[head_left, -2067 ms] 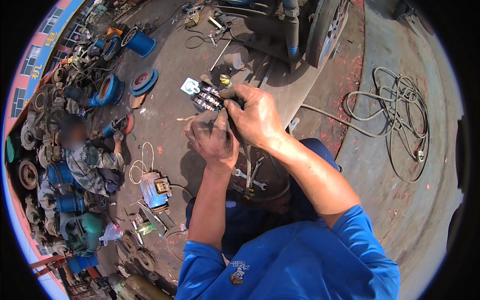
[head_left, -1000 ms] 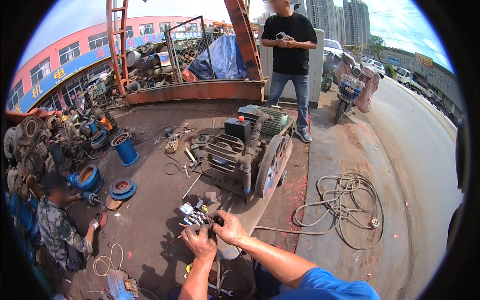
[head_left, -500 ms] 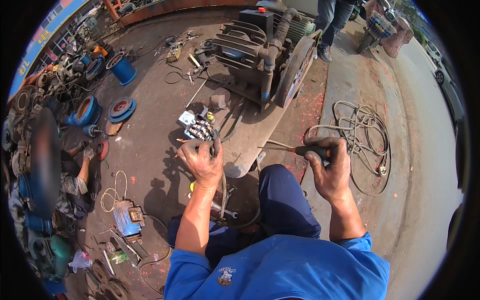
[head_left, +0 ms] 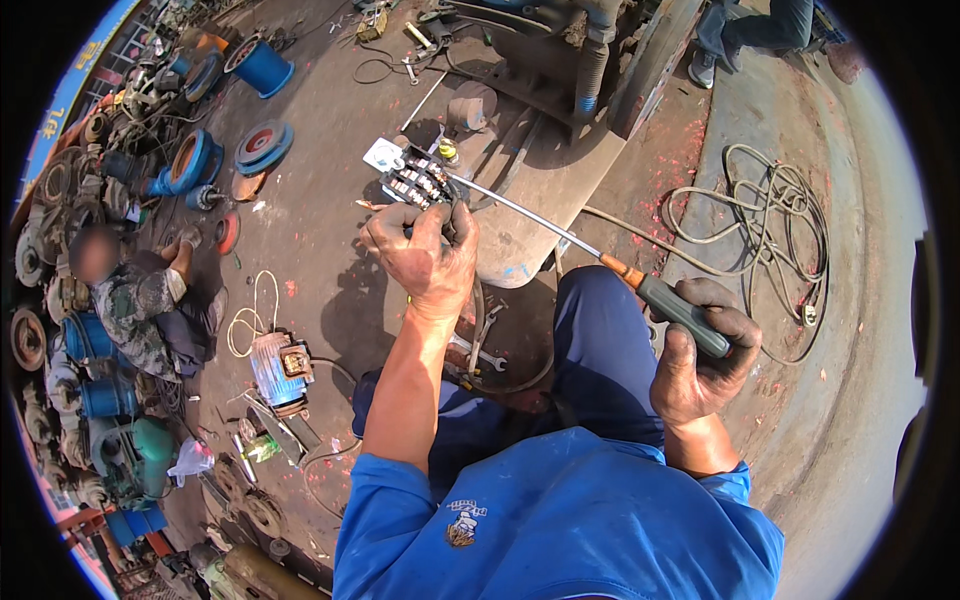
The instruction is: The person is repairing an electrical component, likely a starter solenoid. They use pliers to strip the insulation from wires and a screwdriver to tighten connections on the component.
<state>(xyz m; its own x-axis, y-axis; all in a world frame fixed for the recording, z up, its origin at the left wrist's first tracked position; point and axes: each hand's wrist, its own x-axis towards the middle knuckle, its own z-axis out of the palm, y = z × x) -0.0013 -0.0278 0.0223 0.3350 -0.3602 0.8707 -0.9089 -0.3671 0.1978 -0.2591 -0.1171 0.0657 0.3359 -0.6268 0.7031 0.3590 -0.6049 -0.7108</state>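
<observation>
My left hand (head_left: 425, 255) is closed, its thumb and fingers gripping the lower edge of a black electrical switch (head_left: 415, 180) with rows of metal contacts and a white plate at its upper left. In my right hand (head_left: 705, 355) is a long screwdriver (head_left: 680, 312) with a dark green handle and an orange-brown collar. Its shaft slants up and left, and the tip is at the right side of the switch; whether it sits on a screw is too small to tell. A grey cable hangs below my left hand.
A compressor (head_left: 545, 75) on a metal base stands ahead. Coiled cable (head_left: 770, 215) lies at the right. Wrenches (head_left: 485, 355) lie between my legs, and a blue motor (head_left: 280, 370) stands left. Another person (head_left: 150, 300) sits by piled parts; someone's legs (head_left: 755, 35) show at far right.
The screwdriver has swung so that its shaft reaches the switch; my right hand has moved right and down. The whole view has shifted, with the compressor higher. The person at left appears more upright.
</observation>
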